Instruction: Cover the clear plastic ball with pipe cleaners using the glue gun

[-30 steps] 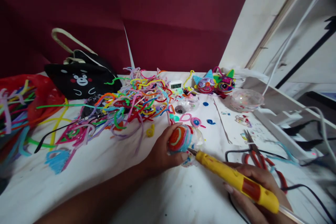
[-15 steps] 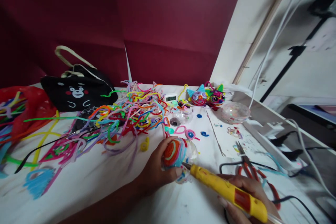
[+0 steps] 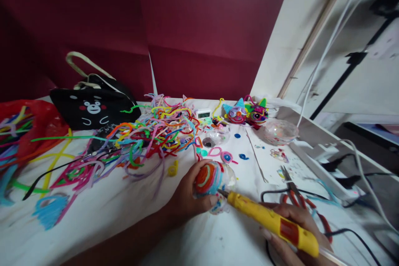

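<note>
Near the front middle of the table, my left hand [image 3: 190, 200] is wrapped round a clear plastic ball [image 3: 229, 178]. Curved rows of orange, red, pink and blue pipe cleaner [image 3: 209, 178] cover part of the ball's surface. My right hand [image 3: 297, 216] grips a yellow hot glue pen [image 3: 264, 217], with a translucent stick coming out of its rear. The pen's metal tip meets or nearly meets the ball at the edge of the blue row, close to my left thumb. Pliers with red handles [image 3: 293, 191] lie just beyond my right hand.
A tangled heap of pipe cleaners [image 3: 162, 129] spreads left of centre, before a black bag [image 3: 93, 108]. Two decorated cat-like balls [image 3: 236, 114] sit at the back beside a clear half shell [image 3: 280, 132]. A power strip [image 3: 330, 174] and cables run along the right.
Both hands keep their grip on the ball and glue pen. The pen's tip stays by the blue row, and the whole view has shifted slightly.
</note>
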A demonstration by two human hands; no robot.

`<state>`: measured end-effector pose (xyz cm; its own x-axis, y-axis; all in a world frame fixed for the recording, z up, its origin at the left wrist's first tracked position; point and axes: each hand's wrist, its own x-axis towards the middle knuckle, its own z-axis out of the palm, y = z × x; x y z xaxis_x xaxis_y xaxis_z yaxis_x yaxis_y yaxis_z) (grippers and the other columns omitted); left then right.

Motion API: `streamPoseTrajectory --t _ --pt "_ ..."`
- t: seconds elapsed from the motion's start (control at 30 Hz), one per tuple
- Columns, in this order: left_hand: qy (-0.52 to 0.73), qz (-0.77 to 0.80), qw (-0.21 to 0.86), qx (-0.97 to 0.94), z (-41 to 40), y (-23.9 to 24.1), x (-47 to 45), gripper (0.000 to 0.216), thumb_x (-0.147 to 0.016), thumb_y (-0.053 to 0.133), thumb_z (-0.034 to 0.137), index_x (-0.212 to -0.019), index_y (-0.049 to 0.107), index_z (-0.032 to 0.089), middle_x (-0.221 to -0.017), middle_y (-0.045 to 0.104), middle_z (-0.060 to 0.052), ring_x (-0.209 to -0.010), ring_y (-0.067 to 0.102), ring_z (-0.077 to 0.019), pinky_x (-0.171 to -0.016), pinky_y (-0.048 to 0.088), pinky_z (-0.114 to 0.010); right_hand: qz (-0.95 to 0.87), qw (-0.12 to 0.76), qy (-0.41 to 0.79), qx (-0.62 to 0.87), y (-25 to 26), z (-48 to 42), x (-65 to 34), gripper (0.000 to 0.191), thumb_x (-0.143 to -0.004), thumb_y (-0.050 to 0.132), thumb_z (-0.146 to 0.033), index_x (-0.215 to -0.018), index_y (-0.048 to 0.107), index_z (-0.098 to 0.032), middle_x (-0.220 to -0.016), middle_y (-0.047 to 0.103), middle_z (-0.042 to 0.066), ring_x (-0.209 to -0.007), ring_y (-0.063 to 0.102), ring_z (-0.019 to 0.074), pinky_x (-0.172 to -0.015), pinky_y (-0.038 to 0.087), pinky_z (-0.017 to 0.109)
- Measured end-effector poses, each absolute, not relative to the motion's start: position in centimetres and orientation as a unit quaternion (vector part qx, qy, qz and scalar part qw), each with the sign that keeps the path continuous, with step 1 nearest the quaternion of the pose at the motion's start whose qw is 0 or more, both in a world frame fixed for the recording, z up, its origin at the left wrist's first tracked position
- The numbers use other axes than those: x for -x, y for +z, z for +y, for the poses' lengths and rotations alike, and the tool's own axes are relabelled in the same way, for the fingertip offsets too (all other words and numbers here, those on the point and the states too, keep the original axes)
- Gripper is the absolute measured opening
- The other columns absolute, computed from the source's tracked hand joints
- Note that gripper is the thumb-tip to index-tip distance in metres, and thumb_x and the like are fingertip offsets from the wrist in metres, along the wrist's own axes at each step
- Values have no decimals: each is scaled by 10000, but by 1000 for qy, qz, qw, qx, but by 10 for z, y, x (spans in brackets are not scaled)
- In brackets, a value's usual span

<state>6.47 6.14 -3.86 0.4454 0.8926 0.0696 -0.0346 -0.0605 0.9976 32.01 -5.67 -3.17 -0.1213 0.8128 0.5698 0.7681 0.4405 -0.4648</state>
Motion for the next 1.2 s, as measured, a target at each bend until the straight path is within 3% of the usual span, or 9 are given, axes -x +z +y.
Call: streamPoseTrajectory --t 0.17,0.5,1.2 --pt "389 336 583 -630 60 -33 -66 819 -611 792 338 -1343 466 168 -1298 579 -117 -1154 583 -303 -979 488 -380 -731 425 31 533 -30 -62 -313 257 -913 599 -282 -1151 507 -250 -974 747 49 -812 765 191 -657 616 219" --pt "383 330 599 -621 59 -28 -67 756 -613 787 324 -1295 496 175 -1168 614 -89 -1031 610 -259 -887 499 -353 -701 465 52 538 -35 -60 -312 264 -901 617 -232 -1147 534 -277 -969 737 46 -802 756 210 -606 618 259" --pt "387 345 601 -608 60 -28 -69 742 -581 772 301 -1267 514 187 -1084 620 -49 -938 602 -215 -808 499 -303 -721 409 34 559 -29 -70 -312 237 -910 599 -338 -1122 520 -266 -945 730 48 -856 756 238 -683 638 310"
